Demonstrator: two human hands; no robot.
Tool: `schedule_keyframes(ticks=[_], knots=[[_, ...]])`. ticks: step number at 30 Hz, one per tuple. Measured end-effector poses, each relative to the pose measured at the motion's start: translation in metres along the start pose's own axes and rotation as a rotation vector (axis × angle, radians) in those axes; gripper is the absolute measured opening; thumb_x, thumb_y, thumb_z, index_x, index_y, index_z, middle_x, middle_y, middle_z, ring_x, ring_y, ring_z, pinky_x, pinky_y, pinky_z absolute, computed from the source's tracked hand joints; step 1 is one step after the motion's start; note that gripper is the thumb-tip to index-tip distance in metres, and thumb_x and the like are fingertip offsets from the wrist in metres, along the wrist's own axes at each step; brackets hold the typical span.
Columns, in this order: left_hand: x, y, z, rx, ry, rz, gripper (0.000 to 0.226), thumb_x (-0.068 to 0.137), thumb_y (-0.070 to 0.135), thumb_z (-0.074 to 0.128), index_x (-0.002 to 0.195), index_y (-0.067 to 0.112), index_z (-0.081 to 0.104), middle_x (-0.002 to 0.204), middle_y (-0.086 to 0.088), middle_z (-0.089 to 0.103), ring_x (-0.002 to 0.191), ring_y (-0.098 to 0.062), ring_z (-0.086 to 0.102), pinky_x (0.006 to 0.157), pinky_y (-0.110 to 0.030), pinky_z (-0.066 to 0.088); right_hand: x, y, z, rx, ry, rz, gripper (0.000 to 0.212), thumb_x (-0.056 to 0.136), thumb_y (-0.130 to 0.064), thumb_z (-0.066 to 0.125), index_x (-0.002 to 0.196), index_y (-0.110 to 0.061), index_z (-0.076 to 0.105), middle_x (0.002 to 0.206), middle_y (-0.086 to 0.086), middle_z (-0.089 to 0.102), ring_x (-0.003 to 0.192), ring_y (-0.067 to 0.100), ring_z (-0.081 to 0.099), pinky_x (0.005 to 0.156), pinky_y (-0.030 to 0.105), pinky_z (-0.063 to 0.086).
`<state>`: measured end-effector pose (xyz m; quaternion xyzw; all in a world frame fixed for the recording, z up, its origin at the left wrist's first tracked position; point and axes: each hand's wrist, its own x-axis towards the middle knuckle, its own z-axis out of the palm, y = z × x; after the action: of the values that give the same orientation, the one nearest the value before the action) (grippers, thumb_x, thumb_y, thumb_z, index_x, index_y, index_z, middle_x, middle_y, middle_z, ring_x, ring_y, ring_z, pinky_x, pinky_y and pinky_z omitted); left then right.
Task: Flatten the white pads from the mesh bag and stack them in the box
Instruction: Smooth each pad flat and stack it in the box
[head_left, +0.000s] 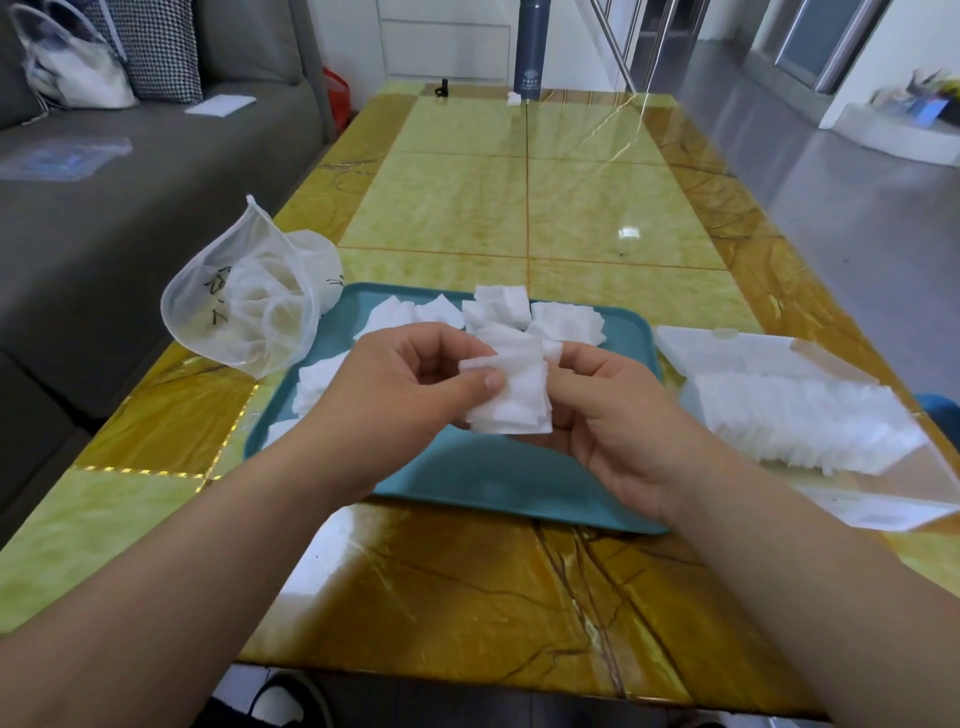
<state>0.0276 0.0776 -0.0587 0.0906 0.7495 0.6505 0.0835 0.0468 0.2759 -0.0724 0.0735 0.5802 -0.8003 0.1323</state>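
Both hands hold a small stack of white pads (514, 397) in the air above the middle of the teal tray (493, 483). The left hand (410, 374) pinches the stack's left edge between thumb and curled fingers. The right hand (613, 415) grips its right side, with the fingertips hidden behind the pads. How many pads are in the stack cannot be made out. Loose pads (519, 312) lie along the tray's far edge and left side, some covered by the left wrist. The mesh bag (244, 306) slumps on the table (467, 597) at the tray's far left corner, its contents blurred through the mesh. The clear box (727, 345) lies open just right of the tray, holding a row of stacked pads (810, 421). Its outline is faint against the table.
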Motion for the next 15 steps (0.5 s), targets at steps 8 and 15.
schedule_keyframes(ticks=[8,15], knots=[[-0.0002,0.0002,0.0013,0.05,0.046,0.031,0.017,0.086,0.004,0.081,0.1,0.012,0.077,0.088,-0.008,0.079,0.075,-0.018,0.073,0.069,-0.025,0.06,-0.0002,0.0003,0.0014,0.006,-0.016,-0.01,0.026,0.101,-0.004,0.061,0.126,0.0,0.067,0.115,0.02,0.077,0.109,0.038,0.074,0.089,0.043,0.064],[0.0002,0.0002,0.0018,0.212,0.044,0.05,0.015,0.085,0.016,0.084,0.095,0.022,0.075,0.084,-0.015,0.071,0.069,-0.026,0.065,0.074,-0.042,0.06,-0.0003,0.0012,0.0007,0.005,-0.015,0.007,0.027,0.101,-0.001,0.058,0.125,-0.001,0.069,0.116,0.022,0.076,0.111,0.041,0.073,0.096,0.05,0.06]])
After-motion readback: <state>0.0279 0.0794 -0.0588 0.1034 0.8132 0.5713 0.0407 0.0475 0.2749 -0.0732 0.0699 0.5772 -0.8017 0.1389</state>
